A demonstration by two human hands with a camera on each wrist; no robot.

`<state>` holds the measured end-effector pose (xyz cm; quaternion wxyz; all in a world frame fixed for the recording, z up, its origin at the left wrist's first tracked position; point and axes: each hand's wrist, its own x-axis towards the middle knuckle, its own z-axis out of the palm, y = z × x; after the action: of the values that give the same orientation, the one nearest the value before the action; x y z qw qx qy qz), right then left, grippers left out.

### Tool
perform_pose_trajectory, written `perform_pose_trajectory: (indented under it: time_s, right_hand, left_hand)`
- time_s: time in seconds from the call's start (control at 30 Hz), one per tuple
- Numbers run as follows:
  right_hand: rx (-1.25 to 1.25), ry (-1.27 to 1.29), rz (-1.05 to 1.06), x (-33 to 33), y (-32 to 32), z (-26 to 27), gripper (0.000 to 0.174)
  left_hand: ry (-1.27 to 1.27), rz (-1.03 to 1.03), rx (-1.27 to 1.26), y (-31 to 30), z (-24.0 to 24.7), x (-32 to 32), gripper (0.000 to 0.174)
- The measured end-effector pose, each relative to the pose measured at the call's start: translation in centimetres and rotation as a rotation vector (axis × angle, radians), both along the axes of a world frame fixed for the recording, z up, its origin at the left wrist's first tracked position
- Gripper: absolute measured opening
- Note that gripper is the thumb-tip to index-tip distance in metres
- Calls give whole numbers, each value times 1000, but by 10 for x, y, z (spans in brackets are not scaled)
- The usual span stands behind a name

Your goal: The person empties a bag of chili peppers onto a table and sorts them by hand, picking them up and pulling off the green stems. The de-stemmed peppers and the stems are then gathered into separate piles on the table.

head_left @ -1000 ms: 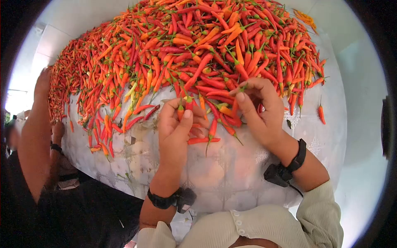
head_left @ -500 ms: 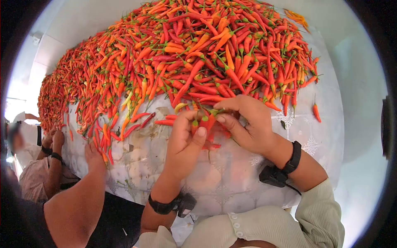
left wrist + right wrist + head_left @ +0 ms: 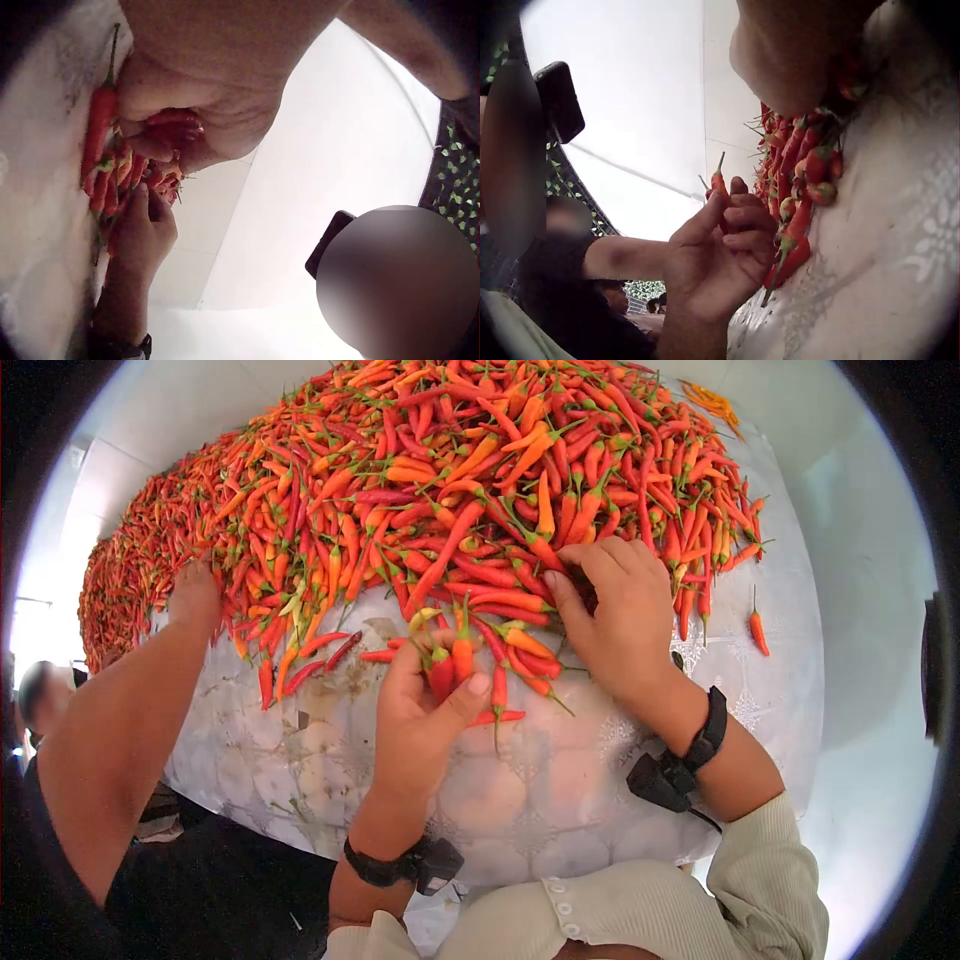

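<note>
In the head view, my left hand [image 3: 412, 725] holds red chili peppers [image 3: 440, 674] between thumb and fingers, their green stems pointing up. The right wrist view shows the same hand [image 3: 720, 277] palm up, with an orange-red chili pepper [image 3: 718, 182] rising above the thumb. My right hand [image 3: 637, 622] reaches palm down into the near edge of a big chili pile [image 3: 400, 510], thumb and index finger among the peppers. Its other fingertips are hidden beneath it. Between the hands, several loose chili peppers [image 3: 498, 695] lie on the patterned table cover [image 3: 520, 820].
Another person's arm [image 3: 150, 730] reaches into the pile from the left. One single chili pepper [image 3: 757, 633] lies apart on the right of the cover. A small bunch of yellow-orange peppers [image 3: 712, 402] lies behind the pile. A pale wall [image 3: 870, 560] stands on the right.
My right hand was close to my left with a chili pepper at its fingertips; now it is away at the pile's edge. The left hand keeps its peppers. The neighbour's arm moved to the pile.
</note>
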<state>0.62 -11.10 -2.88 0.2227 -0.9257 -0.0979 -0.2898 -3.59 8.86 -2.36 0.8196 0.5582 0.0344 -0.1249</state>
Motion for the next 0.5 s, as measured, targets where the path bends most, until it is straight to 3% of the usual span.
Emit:
perform_pose_trajectory:
  time_s: [0.27,0.5]
  right_hand:
    - [173,-63,243,-8,11,-3,22]
    - [256,63,539,-18,20,2,26]
  left_hand:
    - [24,-8,-34,0,4,4,32]
    - [-11,53,-53,-5,7,6,31]
